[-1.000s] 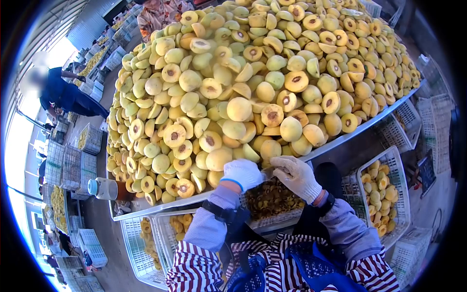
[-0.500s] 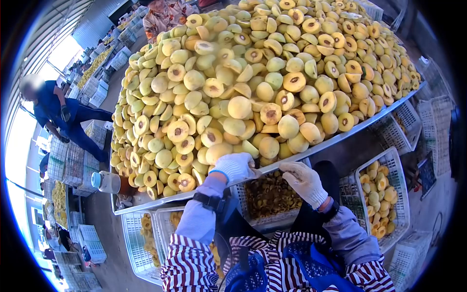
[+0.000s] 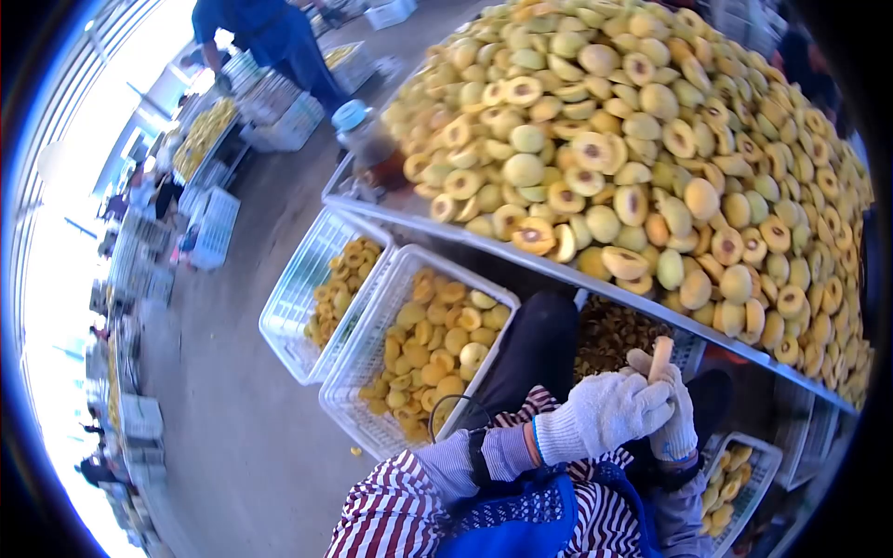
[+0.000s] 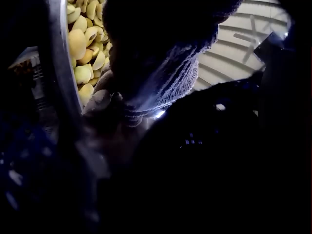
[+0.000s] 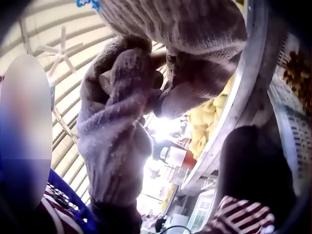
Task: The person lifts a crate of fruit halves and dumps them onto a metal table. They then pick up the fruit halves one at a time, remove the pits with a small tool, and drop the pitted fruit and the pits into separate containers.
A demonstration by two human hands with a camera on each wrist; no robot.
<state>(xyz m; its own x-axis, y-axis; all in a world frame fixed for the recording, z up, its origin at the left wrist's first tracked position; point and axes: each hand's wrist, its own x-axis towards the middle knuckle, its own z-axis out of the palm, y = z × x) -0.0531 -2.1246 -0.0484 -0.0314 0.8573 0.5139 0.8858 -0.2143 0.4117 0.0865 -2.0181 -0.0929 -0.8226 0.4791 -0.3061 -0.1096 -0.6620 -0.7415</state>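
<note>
In the head view, my two white-gloved hands meet low in front of the body. The right hand [image 3: 674,423] grips a pale, wooden-looking handle [image 3: 661,356] that sticks up past its fingers. Bent fingers of my left hand [image 3: 600,418] lie against the right hand; what is between them is hidden. The right wrist view shows the right hand's fingers curled round the handle's end [image 5: 105,83], the left glove close above. Much of the left wrist view is dark. Beyond the hands rises a heap of halved yellow fruit [image 3: 605,149], stone hollows showing.
A metal table rim [image 3: 558,270] borders the heap. White crates [image 3: 335,409] of fruit halves stand at left, another crate [image 3: 767,456] at lower right. Dark scraps [image 3: 614,339] fill a crate under the rim. A blue-lidded jar [image 3: 352,116] sits at the table corner; a person [image 3: 279,42] stands behind.
The head view has swung left, bringing the crates on that side into sight. My hands, apart half a second ago, are together again and nearer the body, with the handle now visible.
</note>
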